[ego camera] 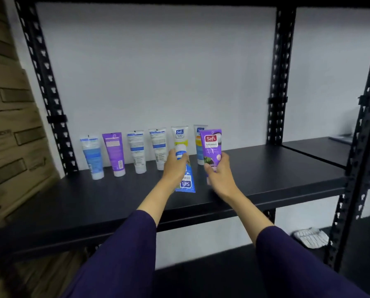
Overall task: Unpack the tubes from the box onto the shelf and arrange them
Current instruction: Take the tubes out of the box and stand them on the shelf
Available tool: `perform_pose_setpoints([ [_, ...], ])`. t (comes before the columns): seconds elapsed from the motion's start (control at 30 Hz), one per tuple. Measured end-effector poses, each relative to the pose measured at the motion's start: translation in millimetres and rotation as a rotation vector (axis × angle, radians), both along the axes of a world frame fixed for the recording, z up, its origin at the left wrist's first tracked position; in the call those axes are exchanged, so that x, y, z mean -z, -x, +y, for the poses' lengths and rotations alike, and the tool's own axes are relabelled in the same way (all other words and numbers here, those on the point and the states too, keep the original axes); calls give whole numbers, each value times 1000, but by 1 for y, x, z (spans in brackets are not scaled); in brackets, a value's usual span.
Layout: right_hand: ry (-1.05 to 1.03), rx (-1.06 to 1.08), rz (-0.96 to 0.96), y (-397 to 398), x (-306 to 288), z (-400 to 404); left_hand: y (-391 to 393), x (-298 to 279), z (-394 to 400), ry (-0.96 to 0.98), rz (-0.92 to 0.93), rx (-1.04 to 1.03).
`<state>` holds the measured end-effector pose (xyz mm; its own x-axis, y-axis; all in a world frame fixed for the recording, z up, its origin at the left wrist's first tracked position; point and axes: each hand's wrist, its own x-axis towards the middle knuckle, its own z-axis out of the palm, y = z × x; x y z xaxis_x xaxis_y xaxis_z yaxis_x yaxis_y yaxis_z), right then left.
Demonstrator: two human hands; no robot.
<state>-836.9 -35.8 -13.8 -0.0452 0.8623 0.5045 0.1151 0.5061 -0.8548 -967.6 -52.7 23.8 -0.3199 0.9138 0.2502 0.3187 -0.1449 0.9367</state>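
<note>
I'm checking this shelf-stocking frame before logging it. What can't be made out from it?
- Head view: the box is out of frame.
- Yellow-and-blue tube at the row's right end: mostly hidden behind the purple Safi tube in the right hand.
- Cap of the purple Safi tube: covered by the right hand.
- Small print on the white back-facing tubes: too small and blurred.
- Cardboard cartons at left: blurred lettering.

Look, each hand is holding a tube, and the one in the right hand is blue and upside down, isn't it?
Not quite. The head view shows the right hand holding a purple tube upright, label facing us. The blue tube turned upside down, cap on top, is in the left hand. Each hand does hold a tube, above the black shelf.
</note>
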Motion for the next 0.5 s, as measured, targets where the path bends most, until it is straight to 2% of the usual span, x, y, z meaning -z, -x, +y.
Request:
perform_pose_setpoints([
  [0.13,59,-19,-60,-8,4,14,16,11,12,152,169,79],
  [0.27,73,9,-80,-12,4,19,32,12,13,243,460,143],
  [0.4,80,61,-96,-14,5,21,37,12,14,269,702,54],
  [0.5,85,102,-97,-19,3,24,41,17,16,272,741,86],
])
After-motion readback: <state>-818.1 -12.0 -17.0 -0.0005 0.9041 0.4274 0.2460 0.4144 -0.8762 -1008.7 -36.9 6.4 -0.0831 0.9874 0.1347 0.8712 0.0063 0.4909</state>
